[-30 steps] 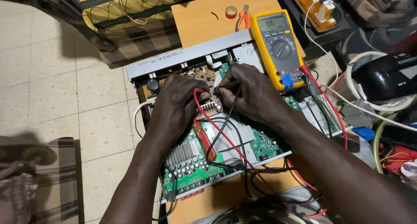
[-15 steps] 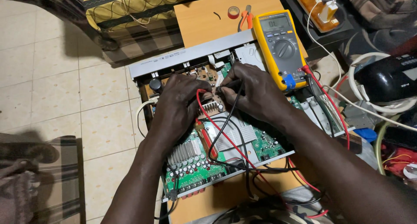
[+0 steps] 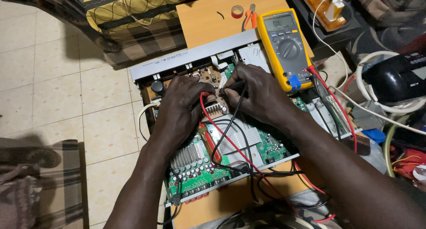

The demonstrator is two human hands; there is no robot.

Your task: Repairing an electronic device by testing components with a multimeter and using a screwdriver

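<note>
Cover's off, you're mid-measurement: left hand [image 3: 179,109] pinches the red probe [image 3: 205,97], right hand [image 3: 259,93] pinches the black probe [image 3: 230,90], both on the far-end circuit board [image 3: 208,76]; yellow meter [image 3: 284,47] sits right, reading unclear.

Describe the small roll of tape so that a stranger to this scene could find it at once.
Start at the light wooden board beyond the opened device. Near its far edge, left of the orange-handled pliers, lies the roll of tape. It is the only small ring there, red outside, yellowish inside.
</note>
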